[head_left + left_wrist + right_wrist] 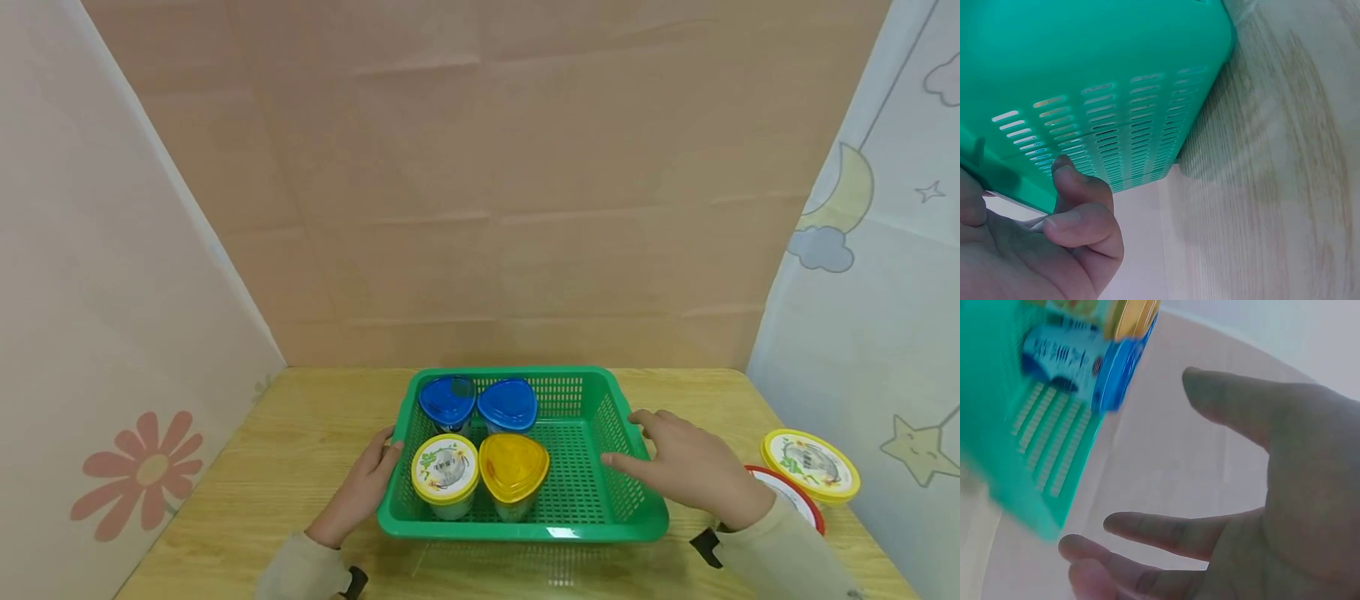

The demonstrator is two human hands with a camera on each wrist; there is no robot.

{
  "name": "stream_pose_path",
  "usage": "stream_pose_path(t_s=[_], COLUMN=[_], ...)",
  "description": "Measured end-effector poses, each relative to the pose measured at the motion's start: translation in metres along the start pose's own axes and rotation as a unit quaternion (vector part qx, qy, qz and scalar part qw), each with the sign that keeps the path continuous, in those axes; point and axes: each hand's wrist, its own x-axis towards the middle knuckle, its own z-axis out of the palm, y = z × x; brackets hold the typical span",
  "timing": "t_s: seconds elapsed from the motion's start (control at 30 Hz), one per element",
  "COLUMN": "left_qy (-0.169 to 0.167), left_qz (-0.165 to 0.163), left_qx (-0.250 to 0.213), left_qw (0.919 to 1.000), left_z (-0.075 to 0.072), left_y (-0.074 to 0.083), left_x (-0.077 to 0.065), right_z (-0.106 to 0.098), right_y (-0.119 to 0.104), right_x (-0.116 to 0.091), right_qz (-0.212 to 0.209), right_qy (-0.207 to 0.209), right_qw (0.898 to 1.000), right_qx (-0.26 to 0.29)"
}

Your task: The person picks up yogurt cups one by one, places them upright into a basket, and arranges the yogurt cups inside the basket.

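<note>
The green basket (517, 533) sits between the hands – the left hand (367, 475) grips its near-side rim, thumb on top and fingers curled beneath, while the right hand (693, 467) is spread open at the opposite rim, though whether its fingertips touch there is hard to tell. Inside, toward the left hand, stand a white-lidded tub (446, 468), a yellow-lidded jar (514, 467) and, farther off, two blue-lidded jars (507, 404). Beyond the right hand – partly behind its sleeve (783, 554) – are a red-rimmed lid (797, 497) and a yellow-rimmed container (813, 461).
</note>
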Motion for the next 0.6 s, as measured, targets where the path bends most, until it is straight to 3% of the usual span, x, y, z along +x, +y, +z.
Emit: stream_pose_path(t_s=[0.37,0.6], left_qy=[-0.001,-0.002], left_qz=[0.001,-0.001], left_qx=[-0.007,-0.006], left_qw=[1.0000,1.0000], left_z=[0.001,0.001], left_y=[0.000,0.000], left_x=[0.001,0.001], right_z=[-0.010,-0.010], right_y=[0.062,0.087], right_x=[-0.025,-0.040], right_qz=[0.076,0.117], right_qy=[-0.002,-0.003], right_qw=[0.997,0.992], right_qx=[-0.024,-0.046])
